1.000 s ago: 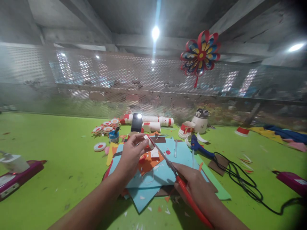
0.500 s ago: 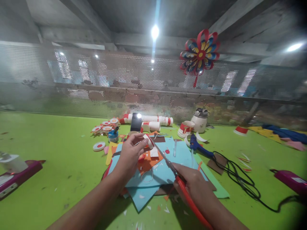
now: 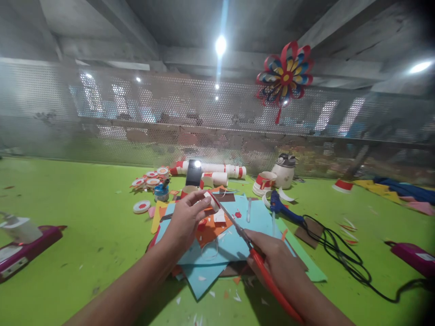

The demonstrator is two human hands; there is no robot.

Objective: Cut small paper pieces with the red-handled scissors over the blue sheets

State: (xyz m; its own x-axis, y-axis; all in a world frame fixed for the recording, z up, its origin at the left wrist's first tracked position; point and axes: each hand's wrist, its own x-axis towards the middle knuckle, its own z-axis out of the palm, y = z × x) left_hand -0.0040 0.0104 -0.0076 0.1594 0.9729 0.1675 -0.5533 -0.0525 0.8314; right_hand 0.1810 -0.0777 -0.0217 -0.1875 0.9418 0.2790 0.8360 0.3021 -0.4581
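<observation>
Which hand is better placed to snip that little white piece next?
Right, likely: the right hand grips the red scissors, whose blade tips reach the little white piece that the left hand pinches.

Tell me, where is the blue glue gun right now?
In the head view the glue gun lies on the green table, right of the blue paper, near the white jar, its black cord trailing right.

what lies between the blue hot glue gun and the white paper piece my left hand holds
Head view: a light blue paper sheet carrying a clear glue stick and a small red scrap.
</observation>
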